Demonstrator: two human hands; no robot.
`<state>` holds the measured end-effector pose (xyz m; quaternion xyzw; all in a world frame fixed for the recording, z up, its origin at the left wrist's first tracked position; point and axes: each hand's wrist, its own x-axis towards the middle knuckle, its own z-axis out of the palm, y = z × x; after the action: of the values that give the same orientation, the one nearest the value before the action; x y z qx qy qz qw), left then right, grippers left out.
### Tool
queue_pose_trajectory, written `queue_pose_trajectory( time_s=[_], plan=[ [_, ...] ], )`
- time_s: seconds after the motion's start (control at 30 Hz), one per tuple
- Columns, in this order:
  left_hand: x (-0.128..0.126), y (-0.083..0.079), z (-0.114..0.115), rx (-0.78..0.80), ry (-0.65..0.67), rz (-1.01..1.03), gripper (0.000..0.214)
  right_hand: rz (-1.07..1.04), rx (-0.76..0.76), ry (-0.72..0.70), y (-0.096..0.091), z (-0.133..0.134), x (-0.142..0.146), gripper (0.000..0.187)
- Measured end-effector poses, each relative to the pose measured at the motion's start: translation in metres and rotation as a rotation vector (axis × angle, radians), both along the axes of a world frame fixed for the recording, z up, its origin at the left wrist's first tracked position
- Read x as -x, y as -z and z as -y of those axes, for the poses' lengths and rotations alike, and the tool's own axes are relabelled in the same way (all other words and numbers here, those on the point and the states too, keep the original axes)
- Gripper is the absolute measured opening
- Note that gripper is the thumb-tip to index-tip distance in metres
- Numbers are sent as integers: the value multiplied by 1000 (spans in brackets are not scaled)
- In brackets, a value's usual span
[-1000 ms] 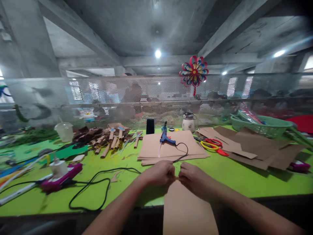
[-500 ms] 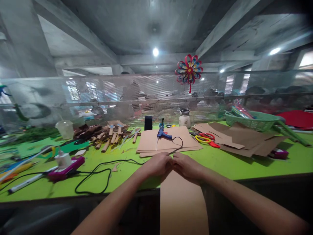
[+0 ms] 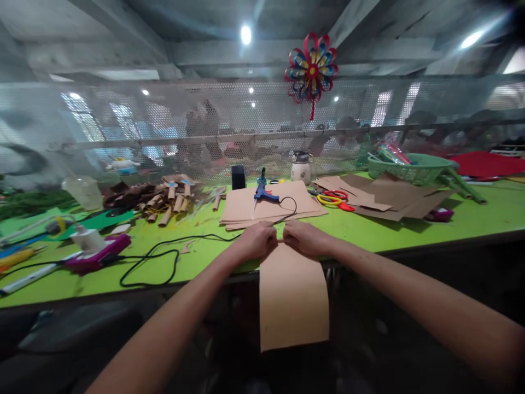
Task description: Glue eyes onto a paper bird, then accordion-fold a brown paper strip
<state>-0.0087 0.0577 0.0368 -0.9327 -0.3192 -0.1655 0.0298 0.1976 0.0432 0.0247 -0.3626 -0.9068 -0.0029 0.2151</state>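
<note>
A sheet of brown paper [image 3: 294, 301] is hung down past the near edge of the green table [image 3: 369, 235], its far end pinched by the curled left hand [image 3: 259, 241] and right hand [image 3: 305, 238], held close together. Beyond, a glue gun [image 3: 266, 195] is laid on stacked paper [image 3: 238, 210], with scissors [image 3: 334, 198] placed to the right; a flower ornament [image 3: 311, 71] is hung farther off.

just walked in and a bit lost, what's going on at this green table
A person's left hand and right hand grip the far end of a brown sheet, close together, while its near end hangs past the table's front edge. Just beyond, a blue glue gun rests on a stack of brown sheets, with scissors to the right.
</note>
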Motion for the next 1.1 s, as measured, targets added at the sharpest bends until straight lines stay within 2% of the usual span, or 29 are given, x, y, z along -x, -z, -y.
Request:
queue_pose_trajectory(
  time_s=[0.1, 0.23, 0.43, 0.53, 0.77, 0.97, 1.1],
  plan=[
    [1, -1, -1, 46, 3, 33, 10, -43, 27, 52, 4, -1, -9, 12],
    [2, -2, -1, 91, 19, 65, 7, -101, 23, 37, 8, -2, -19, 11],
    [2, 0, -1, 105, 14, 102, 8, -141, 187, 72, -2, 1, -16, 10],
    [3, 0, -2, 130, -2, 101, 9, -164, 219, 99, -5, 3, -14, 9],
    [9, -5, 1, 146, 5, 88, 9, -159, 160, 45, -1, 0, -14, 6],
    [10, -9, 1, 165, 8, 24, 11, -62, 18, 26, 2, 3, -14, 9],
    [13, -7, -1, 155, 38, 28, 11, 48, -21, 53, 0, 6, -13, 8]
  ],
)
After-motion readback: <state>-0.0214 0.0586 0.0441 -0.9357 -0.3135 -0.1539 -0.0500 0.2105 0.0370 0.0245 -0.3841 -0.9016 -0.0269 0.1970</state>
